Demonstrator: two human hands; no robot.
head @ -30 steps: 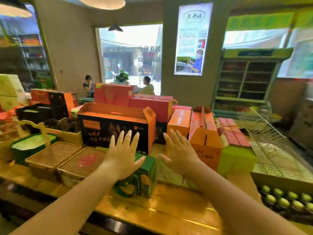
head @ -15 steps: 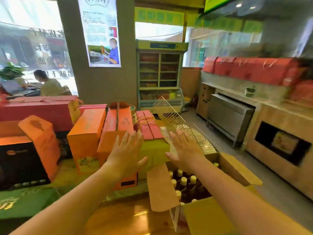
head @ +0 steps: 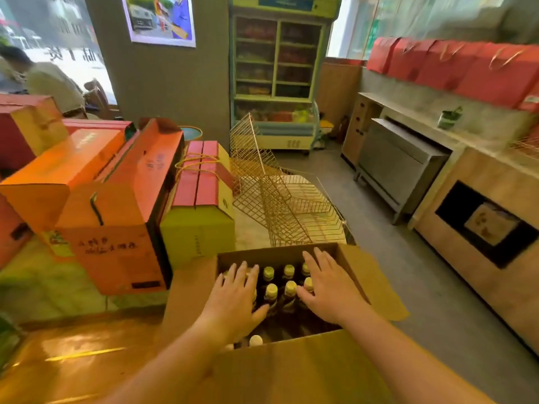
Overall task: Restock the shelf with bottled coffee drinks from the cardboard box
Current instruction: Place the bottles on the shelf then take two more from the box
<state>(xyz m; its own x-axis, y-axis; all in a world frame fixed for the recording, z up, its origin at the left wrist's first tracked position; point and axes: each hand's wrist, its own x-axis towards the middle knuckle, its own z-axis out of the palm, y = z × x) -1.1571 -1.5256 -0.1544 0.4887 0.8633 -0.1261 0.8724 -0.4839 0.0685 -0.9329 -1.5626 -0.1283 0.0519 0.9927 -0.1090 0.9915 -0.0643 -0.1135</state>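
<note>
An open brown cardboard box point(head: 376, 275) stands right in front of me with its flaps spread out. Inside stand several dark bottled coffee drinks point(head: 271, 295) with pale yellow caps. My left hand point(head: 234, 301) hovers flat over the bottles on the box's left side, fingers apart, holding nothing. My right hand point(head: 328, 290) is spread over the bottles on the right side, palm down, also holding nothing. A gold wire shelf rack point(head: 287, 196) lies just beyond the box.
Orange gift boxes point(head: 116, 217) and a yellow-and-red carton point(head: 201, 205) crowd the wooden counter point(head: 73, 354) to the left. A green display fridge point(head: 277, 74) stands at the back. A side counter with red bags point(head: 455, 65) lines the right wall. A seated person point(head: 46, 80) is far left.
My view has swung right and down from the counter of gift boxes to the open box. Both hands have dropped from chest height to just above the bottles.
</note>
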